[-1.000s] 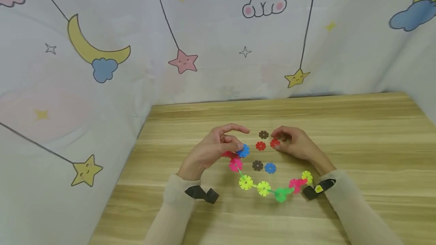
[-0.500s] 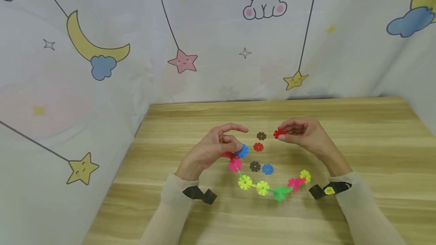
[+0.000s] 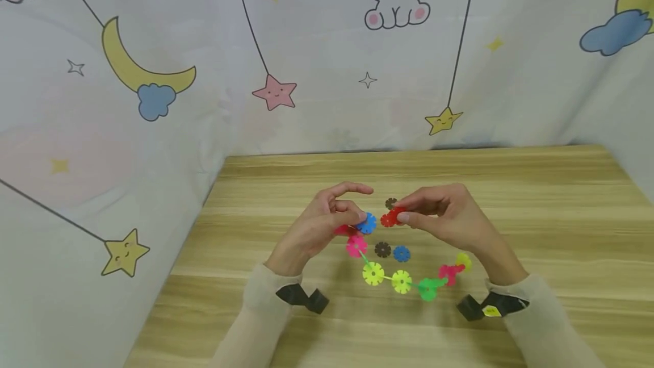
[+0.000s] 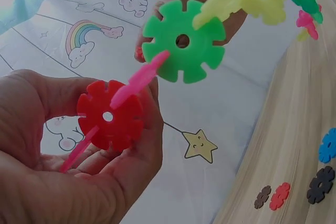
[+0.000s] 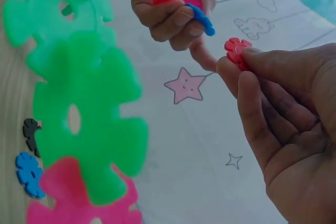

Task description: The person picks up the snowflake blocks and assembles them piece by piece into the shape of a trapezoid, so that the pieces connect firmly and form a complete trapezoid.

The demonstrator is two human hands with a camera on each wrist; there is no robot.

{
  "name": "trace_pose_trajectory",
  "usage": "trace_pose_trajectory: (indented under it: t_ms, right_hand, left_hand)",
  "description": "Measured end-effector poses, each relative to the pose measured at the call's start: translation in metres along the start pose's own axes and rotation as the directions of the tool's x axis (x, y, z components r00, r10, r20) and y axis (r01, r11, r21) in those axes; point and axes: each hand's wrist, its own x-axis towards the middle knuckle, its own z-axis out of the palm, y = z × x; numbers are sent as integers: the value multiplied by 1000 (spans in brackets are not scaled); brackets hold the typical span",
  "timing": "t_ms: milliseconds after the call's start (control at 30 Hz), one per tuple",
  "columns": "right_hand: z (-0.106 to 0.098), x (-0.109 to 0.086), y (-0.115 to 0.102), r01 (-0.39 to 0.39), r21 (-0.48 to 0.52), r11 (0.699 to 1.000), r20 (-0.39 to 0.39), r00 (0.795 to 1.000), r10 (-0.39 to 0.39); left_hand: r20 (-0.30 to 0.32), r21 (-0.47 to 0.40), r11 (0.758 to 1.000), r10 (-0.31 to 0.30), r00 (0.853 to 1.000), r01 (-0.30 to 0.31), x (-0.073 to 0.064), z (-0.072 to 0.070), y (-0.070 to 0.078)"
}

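My left hand [image 3: 319,229] pinches a blue notched plastic disc [image 3: 370,222] at the end of a chain of interlocking discs [image 3: 401,281]. The chain curves down toward me and to the right in pink, green and yellow. A red disc [image 4: 110,115] of the chain sits against the left palm in the left wrist view. Between right thumb and fingertips, my right hand [image 3: 449,216] holds a loose red disc [image 5: 235,50], a short way from the blue one. In the head view this disc partly overlaps another red disc [image 3: 386,221] lying on the table.
On the wooden table [image 3: 286,178] lie a brown disc [image 3: 382,249] and a blue disc [image 3: 402,254], with another brown disc [image 3: 390,203] behind. A white cloth backdrop [image 3: 327,72] with printed stars stands at the table's rear edge.
My right hand has lifted a red disc from the table and carried it left toward my left hand. The left hand has barely moved; the chain has swung slightly right.
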Motion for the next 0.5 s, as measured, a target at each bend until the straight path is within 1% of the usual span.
trace_pose_trajectory:
  t_ms: [133, 333, 500]
  right_hand:
    - [7, 0, 0, 25, -41, 999, 5, 1000, -25]
    - [8, -1, 0, 51, -98, 994, 14, 999, -50]
    - [11, 0, 2, 118, -147, 982, 18, 993, -117]
  left_hand:
    - [-10, -26, 1000, 6, 1000, -7, 1, 6, -1]
    - [-31, -71, 997, -9, 999, 7, 4, 13, -3]
    - [-60, -100, 995, -16, 998, 10, 4, 16, -5]
